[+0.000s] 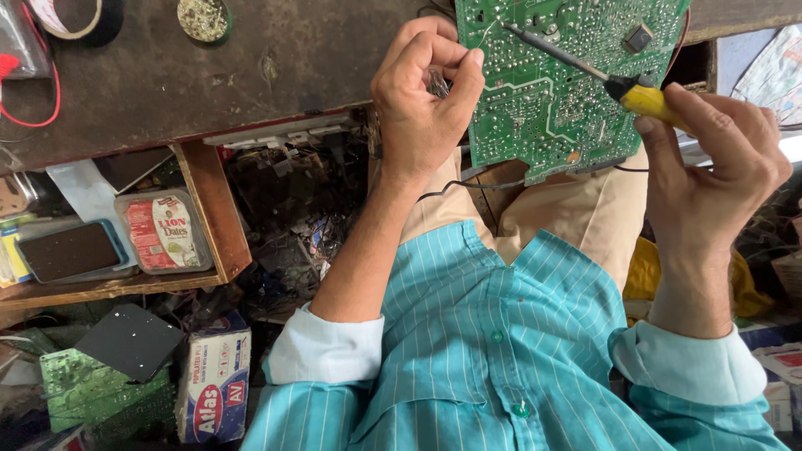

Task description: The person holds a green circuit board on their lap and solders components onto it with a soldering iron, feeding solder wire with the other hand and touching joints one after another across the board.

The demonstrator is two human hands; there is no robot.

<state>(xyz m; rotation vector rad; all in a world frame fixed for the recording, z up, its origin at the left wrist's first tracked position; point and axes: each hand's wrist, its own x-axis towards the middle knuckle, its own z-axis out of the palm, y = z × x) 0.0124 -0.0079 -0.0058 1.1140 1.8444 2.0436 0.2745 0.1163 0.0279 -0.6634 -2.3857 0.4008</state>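
Observation:
A green circuit board leans against the edge of the dark workbench, solder side up, over my lap. My right hand grips the yellow handle of a soldering iron, whose thin metal tip rests on the upper part of the board. My left hand is closed at the board's left edge, pinching a thin strand of solder wire that curves toward the iron's tip. A black wire runs under the board across my beige trousers.
The worn dark workbench holds a round tin, a tape roll and a red wire. A wooden shelf at left carries a plastic container and trays. Below lie spare green boards, a small carton and tangled scrap.

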